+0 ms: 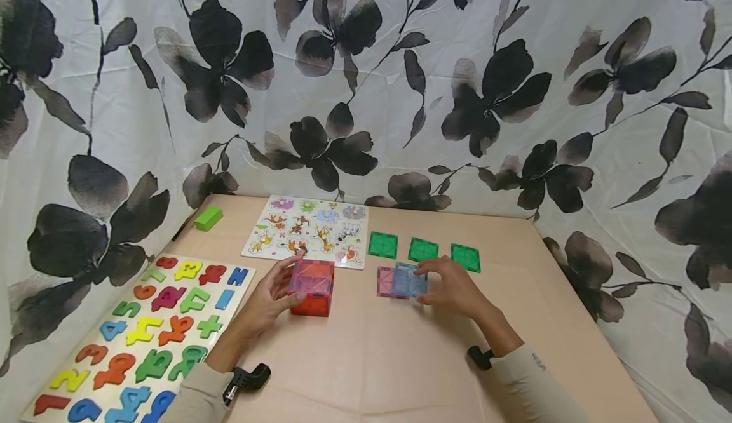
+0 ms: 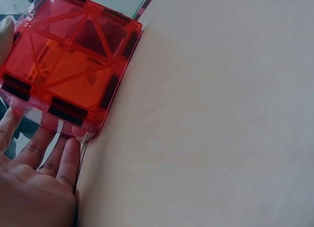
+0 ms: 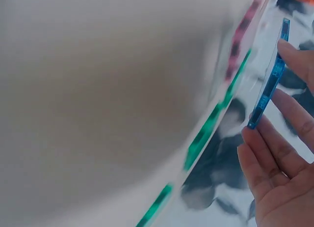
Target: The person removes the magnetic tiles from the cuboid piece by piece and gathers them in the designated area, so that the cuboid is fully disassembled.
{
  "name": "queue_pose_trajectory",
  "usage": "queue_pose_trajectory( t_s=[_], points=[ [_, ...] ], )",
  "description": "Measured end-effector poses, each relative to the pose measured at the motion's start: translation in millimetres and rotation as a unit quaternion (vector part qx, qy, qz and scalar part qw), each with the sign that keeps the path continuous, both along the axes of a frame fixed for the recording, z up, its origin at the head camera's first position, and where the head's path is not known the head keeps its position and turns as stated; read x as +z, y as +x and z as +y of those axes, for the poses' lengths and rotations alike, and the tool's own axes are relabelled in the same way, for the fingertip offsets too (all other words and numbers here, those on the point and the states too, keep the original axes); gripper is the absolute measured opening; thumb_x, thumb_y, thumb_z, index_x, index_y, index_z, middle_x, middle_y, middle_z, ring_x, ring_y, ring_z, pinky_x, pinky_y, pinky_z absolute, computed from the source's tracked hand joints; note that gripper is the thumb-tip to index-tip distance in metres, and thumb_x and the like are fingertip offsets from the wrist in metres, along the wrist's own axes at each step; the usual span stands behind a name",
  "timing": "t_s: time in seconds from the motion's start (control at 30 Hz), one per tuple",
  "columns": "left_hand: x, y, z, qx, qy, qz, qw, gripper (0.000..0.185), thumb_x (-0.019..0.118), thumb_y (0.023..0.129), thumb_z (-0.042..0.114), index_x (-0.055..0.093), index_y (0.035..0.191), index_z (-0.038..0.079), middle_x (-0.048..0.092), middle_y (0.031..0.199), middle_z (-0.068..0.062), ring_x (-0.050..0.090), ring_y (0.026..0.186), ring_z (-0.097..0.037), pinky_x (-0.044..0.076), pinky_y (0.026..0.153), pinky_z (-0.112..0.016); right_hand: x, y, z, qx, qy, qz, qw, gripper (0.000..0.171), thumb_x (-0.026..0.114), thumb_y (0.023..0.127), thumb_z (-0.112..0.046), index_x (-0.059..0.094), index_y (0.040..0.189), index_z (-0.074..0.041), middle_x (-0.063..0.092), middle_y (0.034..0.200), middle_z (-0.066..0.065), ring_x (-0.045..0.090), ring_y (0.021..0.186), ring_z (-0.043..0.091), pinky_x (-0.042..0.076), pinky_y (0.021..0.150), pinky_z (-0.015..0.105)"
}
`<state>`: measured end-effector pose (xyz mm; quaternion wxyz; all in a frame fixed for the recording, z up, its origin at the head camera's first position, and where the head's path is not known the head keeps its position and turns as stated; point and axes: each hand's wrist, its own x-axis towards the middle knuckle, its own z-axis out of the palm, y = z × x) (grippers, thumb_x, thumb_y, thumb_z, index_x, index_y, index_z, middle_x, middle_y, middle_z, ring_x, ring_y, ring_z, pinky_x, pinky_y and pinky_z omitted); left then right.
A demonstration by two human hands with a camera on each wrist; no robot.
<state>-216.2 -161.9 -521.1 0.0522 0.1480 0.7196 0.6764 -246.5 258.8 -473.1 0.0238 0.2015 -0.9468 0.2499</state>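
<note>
My left hand (image 1: 273, 296) grips a box built of red magnetic tiles (image 1: 312, 288) by its left side, thumb at the front and fingers toward the back. In the left wrist view the box (image 2: 68, 55) shows a red square face with dark magnets along its edges. My right hand (image 1: 452, 285) pinches a blue magnetic tile (image 1: 409, 280) by its right edge. That blue tile (image 3: 267, 89) is seen edge-on between thumb and fingers in the right wrist view. From the head, it overlaps a pink tile (image 1: 386, 282) on the table.
Green magnetic tiles (image 1: 383, 244) lie in a row behind my right hand. An animal puzzle board (image 1: 260, 245) is at the back, with a green block (image 1: 208, 218) to its left. A number puzzle board (image 1: 128, 312) covers the table's left side. A floral curtain (image 1: 400, 93) hangs behind.
</note>
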Motion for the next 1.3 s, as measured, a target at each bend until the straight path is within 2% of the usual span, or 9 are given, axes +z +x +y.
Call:
queue_pose_trajectory(
  t_s=[0.17, 0.37, 0.53, 0.63, 0.8, 0.9, 1.1, 1.2, 1.3],
  points=[
    [0.7, 0.7, 0.3, 0.003, -0.001, -0.009, 1.0, 0.076, 0.071, 0.092, 0.012, 0.029, 0.155, 0.018, 0.035, 0.158, -0.012, 0.035, 0.142, -0.036, 0.04, 0.101, -0.01, -3.4, -4.9, 26.7, -0.026, 0.006, -0.013, 1.0, 0.047, 0.091, 0.069, -0.027, 0.075, 0.113, -0.018, 0.067, 0.127, 0.0, 0.055, 0.127, 0.031, 0.044, 0.104, 0.058],
    [1.2, 1.1, 1.2, 0.005, -0.006, -0.019, 0.9998, 0.076, 0.072, 0.091, 0.014, 0.031, 0.154, 0.023, 0.036, 0.158, -0.012, 0.037, 0.141, -0.034, 0.04, 0.101, -0.01, -6.6, -10.9, 46.1, -0.021, 0.023, -0.016, 0.999, 0.046, 0.09, 0.069, -0.023, 0.076, 0.112, -0.015, 0.068, 0.126, 0.003, 0.055, 0.127, 0.035, 0.044, 0.104, 0.06],
    [1.0, 2.1, 1.5, 0.008, -0.01, -0.021, 0.9997, 0.076, 0.072, 0.091, 0.014, 0.031, 0.155, 0.023, 0.036, 0.158, -0.012, 0.037, 0.14, -0.033, 0.041, 0.1, -0.011, -9.5, -12.1, 51.8, -0.034, 0.035, -0.049, 0.998, 0.054, 0.092, 0.068, -0.023, 0.073, 0.118, -0.016, 0.066, 0.13, 0.006, 0.052, 0.13, 0.036, 0.043, 0.105, 0.06],
    [1.3, 2.1, 1.2, 0.006, -0.01, -0.019, 0.9998, 0.076, 0.072, 0.091, 0.013, 0.031, 0.155, 0.023, 0.036, 0.157, -0.013, 0.037, 0.14, -0.034, 0.041, 0.1, -0.011, -7.8, -8.9, 45.7, -0.039, 0.026, -0.047, 0.998, 0.058, 0.092, 0.069, -0.025, 0.071, 0.123, -0.017, 0.065, 0.132, 0.007, 0.052, 0.13, 0.036, 0.042, 0.105, 0.061],
    [1.4, 1.5, 1.0, 0.002, -0.005, -0.006, 1.0, 0.076, 0.071, 0.091, 0.01, 0.031, 0.155, 0.019, 0.038, 0.155, -0.015, 0.039, 0.138, -0.036, 0.042, 0.1, -0.012, 2.4, -1.1, 13.1, -0.014, -0.026, -0.014, 0.999, 0.053, 0.085, 0.08, -0.025, 0.067, 0.129, -0.019, 0.065, 0.131, 0.003, 0.059, 0.123, 0.031, 0.049, 0.1, 0.056],
    [2.1, 1.4, 0.5, 0.001, -0.002, 0.0, 1.0, 0.075, 0.071, 0.092, 0.009, 0.031, 0.155, 0.018, 0.038, 0.155, -0.015, 0.039, 0.137, -0.036, 0.043, 0.1, -0.013, 10.1, 4.3, -19.0, 0.016, -0.081, -0.021, 0.996, 0.05, 0.081, 0.084, -0.019, 0.065, 0.131, -0.019, 0.067, 0.129, 0.004, 0.063, 0.116, 0.03, 0.053, 0.096, 0.054],
    [1.5, 0.7, 1.8, 0.0, -0.001, -0.001, 1.0, 0.076, 0.071, 0.092, 0.01, 0.029, 0.155, 0.015, 0.039, 0.155, -0.015, 0.039, 0.137, -0.036, 0.042, 0.101, -0.014, 14.3, 15.3, -83.7, 0.088, -0.157, -0.073, 0.981, 0.055, 0.076, 0.089, -0.024, 0.057, 0.14, -0.026, 0.07, 0.122, 0.008, 0.067, 0.111, 0.032, 0.055, 0.093, 0.053],
    [0.9, 0.9, 2.1, 0.0, -0.003, -0.002, 1.0, 0.077, 0.071, 0.092, 0.01, 0.028, 0.156, 0.015, 0.039, 0.155, -0.014, 0.039, 0.138, -0.035, 0.041, 0.101, -0.014, 13.0, 19.0, -111.1, 0.113, -0.177, -0.089, 0.974, 0.06, 0.074, 0.09, -0.032, 0.05, 0.145, -0.034, 0.072, 0.119, 0.004, 0.069, 0.109, 0.025, 0.055, 0.094, 0.047],
    [0.8, 1.6, 1.4, 0.003, -0.005, -0.002, 1.0, 0.076, 0.071, 0.092, 0.01, 0.029, 0.156, 0.018, 0.039, 0.155, -0.014, 0.039, 0.138, -0.036, 0.041, 0.101, -0.014, 11.1, 21.0, -135.2, 0.129, -0.205, -0.114, 0.963, 0.06, 0.071, 0.092, -0.036, 0.046, 0.147, -0.036, 0.074, 0.115, -0.001, 0.07, 0.103, 0.015, 0.056, 0.093, 0.037]
  ],
)
